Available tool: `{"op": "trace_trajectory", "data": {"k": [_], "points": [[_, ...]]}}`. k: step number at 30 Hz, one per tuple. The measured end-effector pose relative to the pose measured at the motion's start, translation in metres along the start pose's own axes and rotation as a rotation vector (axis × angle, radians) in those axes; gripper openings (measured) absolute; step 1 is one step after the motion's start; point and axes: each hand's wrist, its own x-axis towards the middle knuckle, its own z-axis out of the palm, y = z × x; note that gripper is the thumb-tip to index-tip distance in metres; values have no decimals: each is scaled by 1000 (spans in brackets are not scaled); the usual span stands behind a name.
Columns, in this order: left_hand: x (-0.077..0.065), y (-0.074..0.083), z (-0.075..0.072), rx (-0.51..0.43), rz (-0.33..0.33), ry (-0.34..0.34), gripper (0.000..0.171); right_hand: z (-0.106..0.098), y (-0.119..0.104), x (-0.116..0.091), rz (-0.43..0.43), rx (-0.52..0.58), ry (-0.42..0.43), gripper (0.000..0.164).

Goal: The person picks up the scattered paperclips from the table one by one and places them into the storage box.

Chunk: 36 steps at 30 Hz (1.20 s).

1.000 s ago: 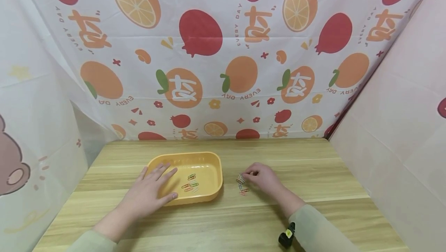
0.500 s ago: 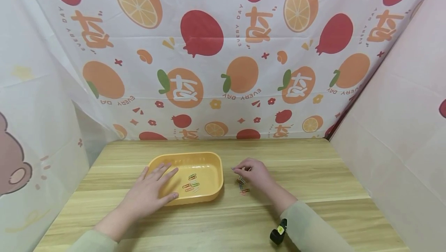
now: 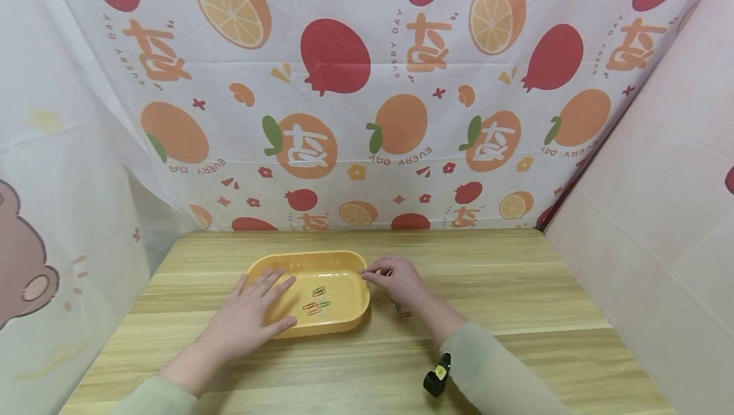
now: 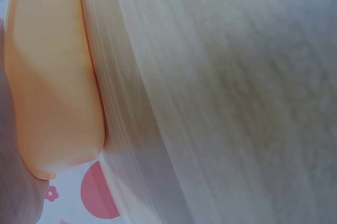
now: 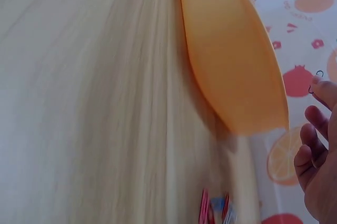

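Fruit-print white cloth (image 3: 355, 7) backs wood-grain bench (image 3: 367, 377); R hand (image 3: 398, 280) pinches dark bent-wire paper clip (image 3: 360, 271) at R rim of yellow oblong plastic tray (image 3: 323, 328), nr bench's back edge; L hand (image 3: 243, 318) spread over L side; risk: slack pinch or rim knock drops it outside.
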Motion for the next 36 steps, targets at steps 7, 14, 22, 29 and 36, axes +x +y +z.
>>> {"op": "trace_trajectory", "data": {"k": [7, 14, 22, 29, 36], "points": [[1, -1, -1, -3, -12, -23, 76, 23, -28, 11, -2, 18, -28, 11], [1, -3, 0, -1, -28, -51, 76, 45, -47, 21, -91, -43, -59, 12], [0, -3, 1, -5, -28, -56, 76, 57, -53, 27, -114, -97, -128, 10], [0, -3, 1, -14, -32, -61, 76, 67, -54, 29, -142, -304, -262, 6], [0, -2, 0, -13, -28, -56, 76, 80, -57, 32, -177, -578, -339, 12]]}}
